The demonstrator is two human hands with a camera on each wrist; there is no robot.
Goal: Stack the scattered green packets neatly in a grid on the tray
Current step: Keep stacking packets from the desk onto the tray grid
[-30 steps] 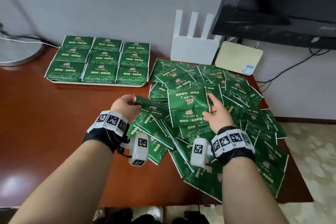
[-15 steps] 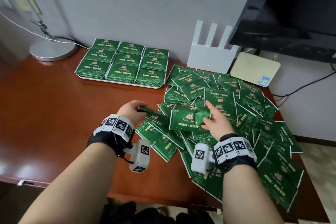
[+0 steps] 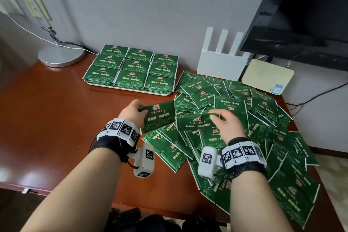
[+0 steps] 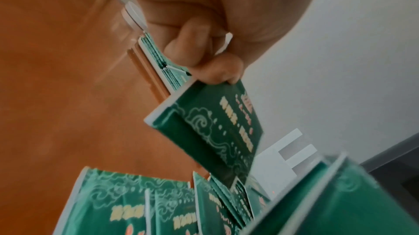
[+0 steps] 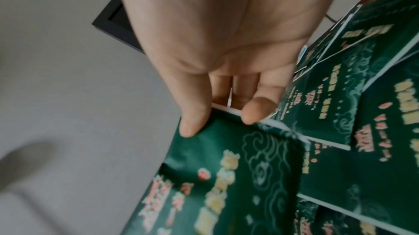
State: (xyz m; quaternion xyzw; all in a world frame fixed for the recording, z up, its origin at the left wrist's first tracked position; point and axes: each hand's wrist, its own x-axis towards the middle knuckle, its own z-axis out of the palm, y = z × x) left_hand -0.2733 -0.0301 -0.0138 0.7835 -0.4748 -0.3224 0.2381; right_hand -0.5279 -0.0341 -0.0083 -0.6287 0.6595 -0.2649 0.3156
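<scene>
Above the scattered pile (image 3: 235, 118), left hand (image 3: 131, 113) pinches 1 green packet (image 3: 160, 117). Right hand (image 3: 228, 126) fingers clamp a 2nd packet (image 3: 195, 121). Tray (image 3: 130, 90) holds a 3x3 grid.

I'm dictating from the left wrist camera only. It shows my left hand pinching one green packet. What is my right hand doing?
Observer: The right hand grips a second green packet by its right end, just above the loose pile.
Operator: How full is the tray?
Observer: The tray carries nine stacks in a three-by-three grid, with no slot bare.
Operator: How far does the pile spread?
Observer: It runs to the right side of the table, where several packets appear to overhang the near right corner.
</scene>
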